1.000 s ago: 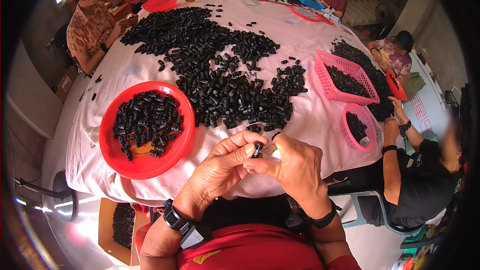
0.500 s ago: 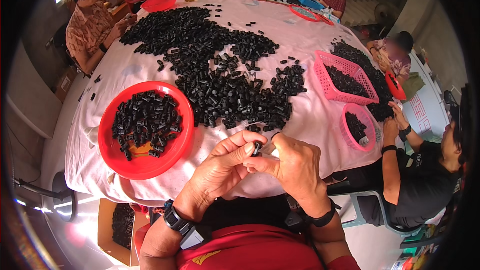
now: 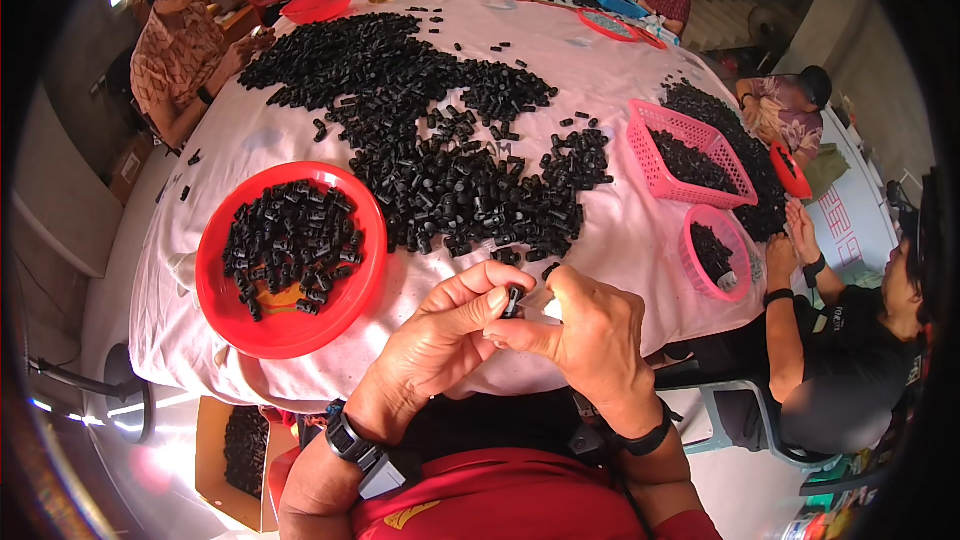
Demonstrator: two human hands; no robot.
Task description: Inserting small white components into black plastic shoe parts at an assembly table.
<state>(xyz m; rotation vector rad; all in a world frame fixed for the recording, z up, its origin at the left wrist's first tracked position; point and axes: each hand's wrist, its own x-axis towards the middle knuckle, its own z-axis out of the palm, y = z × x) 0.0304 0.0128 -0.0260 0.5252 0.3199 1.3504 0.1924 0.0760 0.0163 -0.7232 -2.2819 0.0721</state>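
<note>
Over a pale pink tablecloth (image 3: 625,240), the left hand (image 3: 435,335) pinches a small black cylindrical plastic part (image 3: 514,300), long axis roughly away from the body; the right hand (image 3: 600,335) curls just rightward, its grip unclear.

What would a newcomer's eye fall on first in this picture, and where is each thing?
The big heap of black parts likely strikes first, spread over the middle of the pale cloth. Next is the red bowl at the heap's left, with more black parts inside. Just below the heap in the picture, the left hand pinches one small black piece, close to the right hand.
</note>
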